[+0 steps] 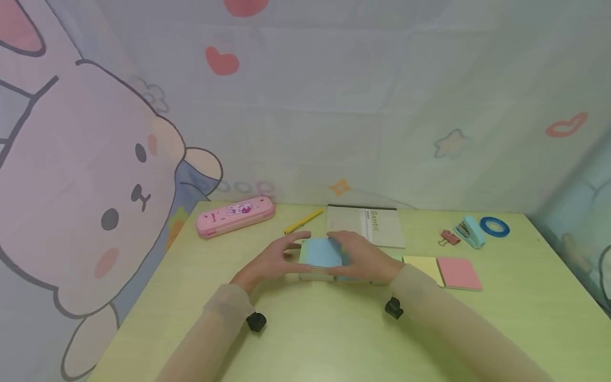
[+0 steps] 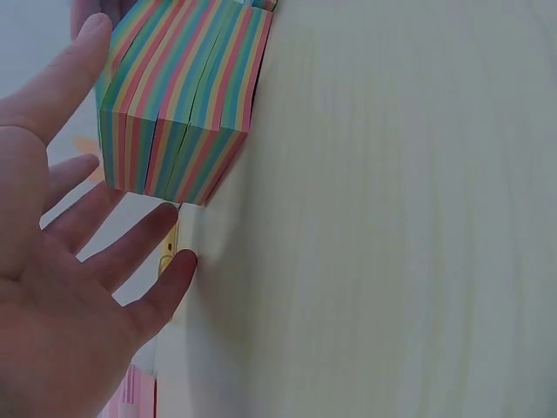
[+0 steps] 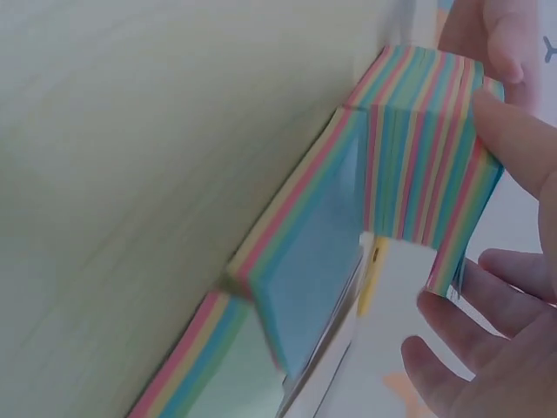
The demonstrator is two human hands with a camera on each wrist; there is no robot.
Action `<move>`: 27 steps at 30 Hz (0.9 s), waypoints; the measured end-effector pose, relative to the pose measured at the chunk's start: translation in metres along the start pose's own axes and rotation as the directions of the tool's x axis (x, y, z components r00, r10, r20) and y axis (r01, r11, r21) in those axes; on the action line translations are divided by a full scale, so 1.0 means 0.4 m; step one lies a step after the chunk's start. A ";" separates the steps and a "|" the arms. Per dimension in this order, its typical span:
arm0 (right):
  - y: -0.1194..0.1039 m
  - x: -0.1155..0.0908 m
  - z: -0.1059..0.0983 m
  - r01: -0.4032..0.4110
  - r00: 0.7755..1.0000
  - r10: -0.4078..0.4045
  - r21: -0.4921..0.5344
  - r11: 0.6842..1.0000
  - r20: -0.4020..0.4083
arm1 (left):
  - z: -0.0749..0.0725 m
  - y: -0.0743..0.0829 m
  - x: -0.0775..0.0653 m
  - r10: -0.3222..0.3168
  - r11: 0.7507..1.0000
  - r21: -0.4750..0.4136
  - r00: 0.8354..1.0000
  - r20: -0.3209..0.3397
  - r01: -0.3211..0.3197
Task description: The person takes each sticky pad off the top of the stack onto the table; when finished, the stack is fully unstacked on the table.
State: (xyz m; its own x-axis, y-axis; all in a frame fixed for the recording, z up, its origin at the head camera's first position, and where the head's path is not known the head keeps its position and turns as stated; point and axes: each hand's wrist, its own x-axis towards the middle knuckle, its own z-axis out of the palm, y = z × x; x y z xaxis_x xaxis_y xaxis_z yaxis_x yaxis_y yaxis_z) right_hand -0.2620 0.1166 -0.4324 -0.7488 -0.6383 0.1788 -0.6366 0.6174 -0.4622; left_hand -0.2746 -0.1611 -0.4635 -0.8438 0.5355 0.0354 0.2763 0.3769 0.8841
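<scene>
A stack of sticky note pads point(image 1: 317, 275) with striped pink, yellow, green and blue edges stands mid-table. My right hand point(image 1: 364, 258) holds the blue-topped pad point(image 1: 324, 251) uppermost on it, thumb on one edge and fingers on the opposite one. In the right wrist view this held pad point(image 3: 463, 205) juts past the stack beneath. At the stack's left side my left hand point(image 1: 273, 259) has its fingers spread, its thumb close to the pads point(image 2: 178, 122); whether it touches is unclear. Right of the stack lie a blue pad point(image 3: 313, 248), a green pad point(image 1: 380, 282), a yellow pad point(image 1: 424, 265) and a pink pad point(image 1: 460, 274).
Behind the hands lie a pink pencil case point(image 1: 236, 217), a yellow pen point(image 1: 304, 222) and a notebook point(image 1: 385, 231). Toward the back right are a red binder clip point(image 1: 450, 237), a light-blue stapler point(image 1: 471, 232) and a blue tape roll point(image 1: 495, 233). A printed curtain hangs behind the table.
</scene>
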 end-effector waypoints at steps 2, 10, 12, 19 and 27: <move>0.011 -0.014 -0.010 -0.014 1.000 0.014 -0.006 1.000 -0.004 | 0.000 -0.004 -0.002 -0.008 1.000 -0.001 1.000 -0.003 0.008; 0.042 -0.101 -0.037 -0.071 0.995 0.069 -0.024 0.997 -0.077 | 0.005 -0.015 -0.002 -0.044 0.999 -0.016 0.999 -0.021 0.043; 0.042 -0.128 -0.040 -0.067 0.994 0.065 -0.020 0.998 -0.086 | 0.007 -0.016 -0.001 -0.049 0.998 -0.028 0.998 -0.026 0.048; -0.005 -0.186 -0.023 -0.031 0.998 0.036 0.100 0.994 -0.054 | 0.006 -0.013 -0.001 -0.045 0.998 -0.039 0.998 -0.039 0.044; -0.053 -0.203 0.007 -0.016 0.999 0.016 0.006 1.000 -0.040 | 0.010 -0.018 0.003 -0.049 0.998 -0.045 0.998 -0.029 0.048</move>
State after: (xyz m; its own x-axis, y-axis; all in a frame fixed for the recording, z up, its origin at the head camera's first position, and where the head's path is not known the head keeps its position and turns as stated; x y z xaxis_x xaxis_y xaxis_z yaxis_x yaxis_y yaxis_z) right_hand -0.1871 0.1539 -0.4396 -0.7657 -0.6094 0.2057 -0.6236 0.6248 -0.4699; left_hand -0.2758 -0.1600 -0.4716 -0.8693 0.4943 0.0056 0.2148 0.3674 0.9049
